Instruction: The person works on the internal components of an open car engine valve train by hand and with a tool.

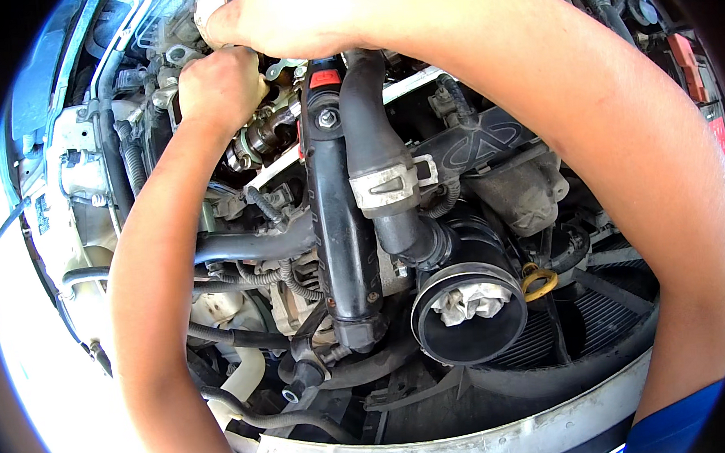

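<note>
My left hand point(220, 90) is closed in a fist at the upper left, over the open top of the engine. Whatever lies in its fingers is hidden. My right arm arches across the top, and my right hand point(274, 22) is curled just above the left one, washed out by glare. What it grips cannot be made out. Beneath the hands a camshaft point(271, 133) shows in the uncovered cylinder head. Right of it lies a long black bar-shaped body point(342, 227) with a red patch near its upper end and a bolt head below that.
A thick black hose point(364, 103) with a pale clamp point(385, 188) leads to a round intake opening point(471, 348) with crumpled white material stuffed inside. A yellow dipstick ring point(539, 284) and a radiator fan point(605, 320) sit to its right. The front crossmember point(440, 452) runs along the bottom.
</note>
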